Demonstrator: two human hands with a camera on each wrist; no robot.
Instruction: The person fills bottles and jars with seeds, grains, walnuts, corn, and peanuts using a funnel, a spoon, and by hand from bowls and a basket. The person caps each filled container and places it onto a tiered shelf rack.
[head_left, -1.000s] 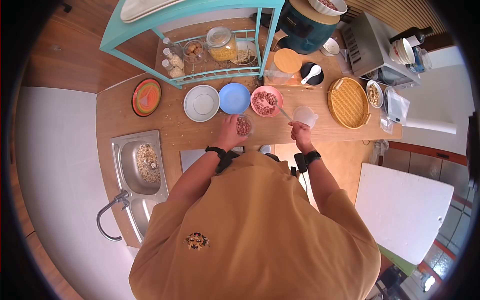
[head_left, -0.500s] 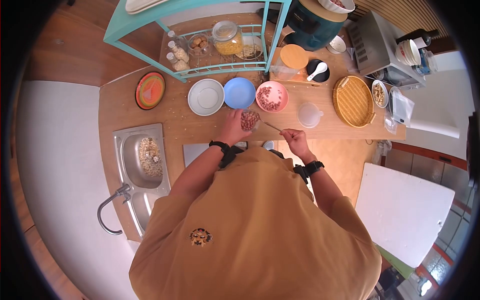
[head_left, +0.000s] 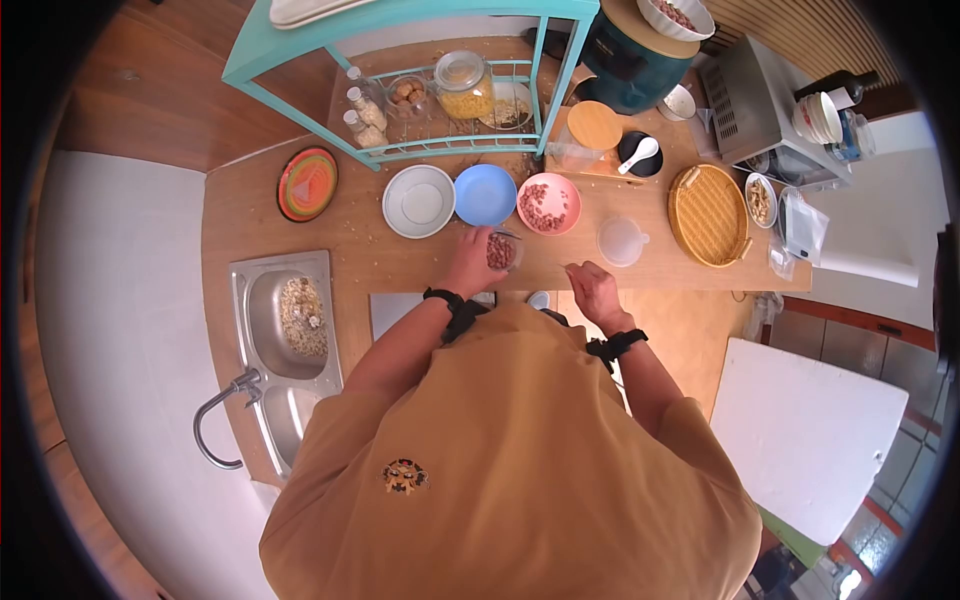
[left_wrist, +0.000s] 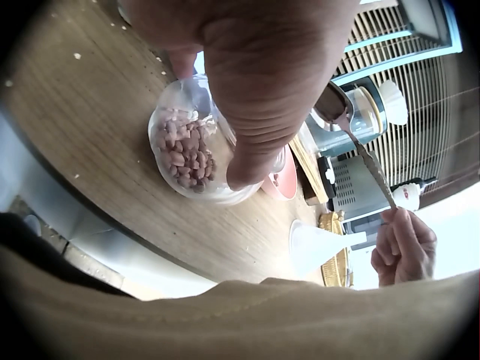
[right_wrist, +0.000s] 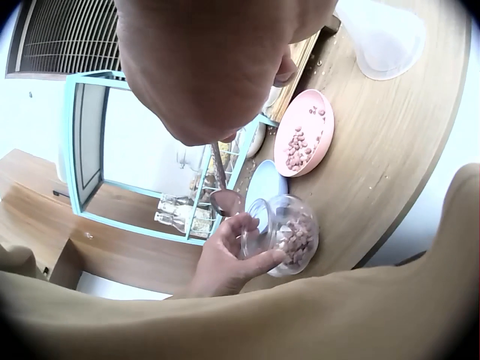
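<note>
My left hand (head_left: 475, 264) grips a clear jar (head_left: 502, 251) holding reddish-brown nuts, in front of the blue plate. In the left wrist view the jar (left_wrist: 182, 144) is partly hidden by the hand (left_wrist: 259, 82). My right hand (head_left: 597, 292) pinches the handle of a metal spoon; in the right wrist view the spoon's bowl (right_wrist: 226, 202) hangs near the jar's mouth, above the left hand (right_wrist: 225, 257), and looks empty. A pink bowl (head_left: 560, 193) behind the jar contains more of the nuts, gathered mostly to one side.
A blue plate (head_left: 486, 195) and a white bowl (head_left: 418, 201) stand left of the pink bowl; a translucent funnel (head_left: 622, 242) and a woven basket (head_left: 708, 216) are to its right. Behind are a turquoise rack (head_left: 400, 22) and a wooden-lidded container (head_left: 595, 126). The sink (head_left: 286, 350) is at left.
The spoon has moved from the pink bowl to the jar and is now raised clear of it. The pink bowl shows fewer nuts than a second ago.
</note>
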